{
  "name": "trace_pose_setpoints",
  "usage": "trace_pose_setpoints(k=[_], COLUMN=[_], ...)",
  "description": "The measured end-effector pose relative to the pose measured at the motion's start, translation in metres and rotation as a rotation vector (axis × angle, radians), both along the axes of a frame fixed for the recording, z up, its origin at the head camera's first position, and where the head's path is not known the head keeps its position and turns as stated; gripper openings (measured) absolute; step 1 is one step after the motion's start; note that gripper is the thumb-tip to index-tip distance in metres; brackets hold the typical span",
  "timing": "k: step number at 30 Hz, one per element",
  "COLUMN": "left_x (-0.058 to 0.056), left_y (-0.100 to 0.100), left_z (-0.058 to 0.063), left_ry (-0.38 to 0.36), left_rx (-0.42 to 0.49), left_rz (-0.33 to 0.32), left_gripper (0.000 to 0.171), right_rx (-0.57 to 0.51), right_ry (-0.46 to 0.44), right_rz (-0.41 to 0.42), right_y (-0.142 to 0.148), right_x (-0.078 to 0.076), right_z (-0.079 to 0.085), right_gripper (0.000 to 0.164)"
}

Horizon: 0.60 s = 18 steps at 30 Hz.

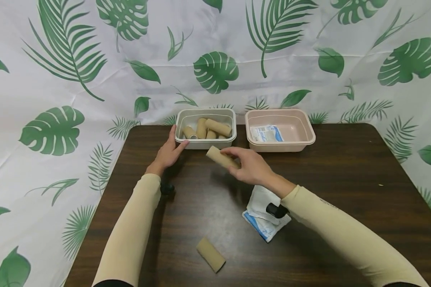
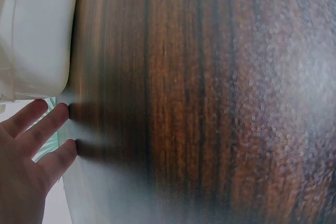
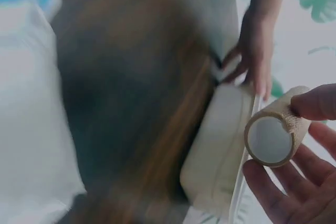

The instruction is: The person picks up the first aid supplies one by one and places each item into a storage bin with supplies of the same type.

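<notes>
1. In the right hand (image 1: 251, 165): grasping a tan roll (image 1: 222, 158) between thumb and fingers, just in front of the pale grey tub (image 1: 210, 146).
2. With the left hand (image 1: 169, 153): touching that tub's left front corner, fingers extended, not clenched.
3. Inside the same tub: several more rolls (image 1: 202, 128).
4. On the dark table (image 1: 344, 199): a loose roll (image 1: 210, 255) and white-and-blue packets (image 1: 267, 219).

The surface (image 1: 344, 199) showed glossy wood grain. The off-white tub (image 1: 212, 146) and, at its three o'clock, the pink tub (image 1: 280, 148) were smooth plastic. The held roll (image 1: 220, 158) was matt, rough, cloth-like; the white packet (image 3: 31, 114), blurred, was perhaps papery.
</notes>
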<state>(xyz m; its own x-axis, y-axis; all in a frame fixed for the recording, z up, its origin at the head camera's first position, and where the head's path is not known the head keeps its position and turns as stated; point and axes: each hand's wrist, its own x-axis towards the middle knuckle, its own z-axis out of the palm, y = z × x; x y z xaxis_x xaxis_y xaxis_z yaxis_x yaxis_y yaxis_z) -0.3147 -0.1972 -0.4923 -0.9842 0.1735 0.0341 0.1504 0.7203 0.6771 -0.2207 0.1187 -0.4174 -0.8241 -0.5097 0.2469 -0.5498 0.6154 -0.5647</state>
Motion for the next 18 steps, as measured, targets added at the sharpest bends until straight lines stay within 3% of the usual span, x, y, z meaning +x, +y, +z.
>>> trace_pose_setpoints(k=[7, 11, 18], left_x=[-0.002, -0.002, 0.000], left_y=[0.003, 0.003, -0.001], left_z=[0.003, 0.003, 0.001], left_ry=[-0.009, -0.010, -0.018], left_rx=[0.016, 0.013, 0.003], left_rz=[0.001, -0.001, 0.010], left_gripper=[0.089, 0.088, 0.089], right_rx=[0.107, 0.168, 0.172], right_ry=[0.082, 0.113, 0.326], right_rz=[-0.035, -0.038, 0.041], right_y=[0.001, -0.003, -0.023], right_x=[-0.049, -0.069, -0.092], right_z=[0.002, 0.001, -0.008], right_gripper=[0.045, 0.047, 0.048])
